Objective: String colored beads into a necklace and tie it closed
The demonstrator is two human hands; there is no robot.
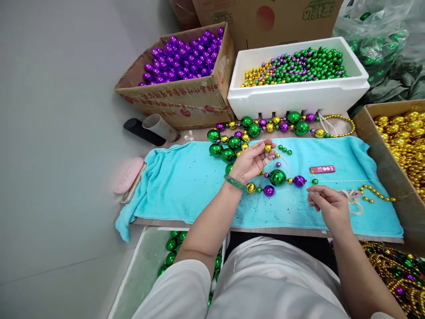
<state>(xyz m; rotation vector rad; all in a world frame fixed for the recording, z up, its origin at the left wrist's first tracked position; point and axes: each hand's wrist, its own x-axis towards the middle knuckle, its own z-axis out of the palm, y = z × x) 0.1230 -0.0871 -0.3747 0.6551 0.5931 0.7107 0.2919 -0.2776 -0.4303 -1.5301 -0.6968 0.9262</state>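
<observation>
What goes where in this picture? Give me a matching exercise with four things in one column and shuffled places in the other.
Things
1. Green bangle
2. White thread
3. Heap of purple beads
4. Small reddish block

Places
A. On the blue towel
B. In a cardboard box
C. Around the left wrist
D. Running between the left hand and right hand

Pairs: 1-C, 2-D, 3-B, 4-A
</observation>
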